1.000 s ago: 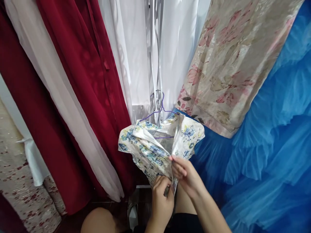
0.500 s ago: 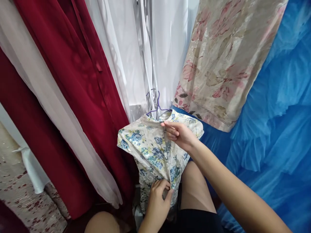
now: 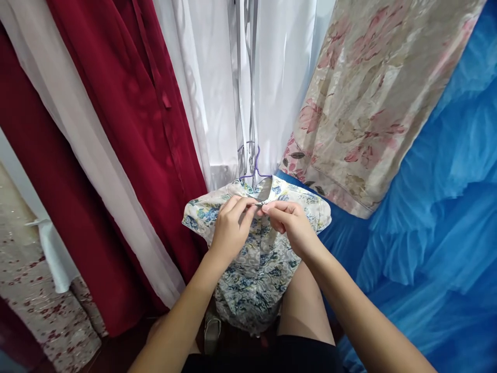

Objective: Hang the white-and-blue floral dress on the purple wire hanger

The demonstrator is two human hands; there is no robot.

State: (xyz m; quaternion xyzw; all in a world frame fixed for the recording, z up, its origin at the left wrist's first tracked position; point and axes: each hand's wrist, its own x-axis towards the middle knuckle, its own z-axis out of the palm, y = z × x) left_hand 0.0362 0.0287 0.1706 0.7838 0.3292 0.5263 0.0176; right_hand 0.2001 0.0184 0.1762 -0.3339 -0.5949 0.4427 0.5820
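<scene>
A short-sleeved white garment with blue and green flowers (image 3: 248, 264) hangs on a purple hanger (image 3: 257, 168) in front of me. My left hand (image 3: 233, 220) pinches the front edge of its neckline from the left. Right beside it, my right hand (image 3: 289, 220) pinches the same neckline edge from the right. The fingertips of both hands nearly meet at the middle of the collar. Whatever small fastening may lie between them is too small to make out. The lower part of the garment hangs down between my legs.
Dark red cloth (image 3: 128, 129) and a pale sheer strip (image 3: 89, 124) hang at the left. White fabric (image 3: 287, 77) hangs behind the hanger. A beige cloth with pink flowers (image 3: 373, 103) and blue ruffled tulle (image 3: 438, 243) are on the right.
My left hand has moved up from the garment's lower front to the neckline, beside my right hand. The garment front now hangs flatter, and the view has shifted slightly.
</scene>
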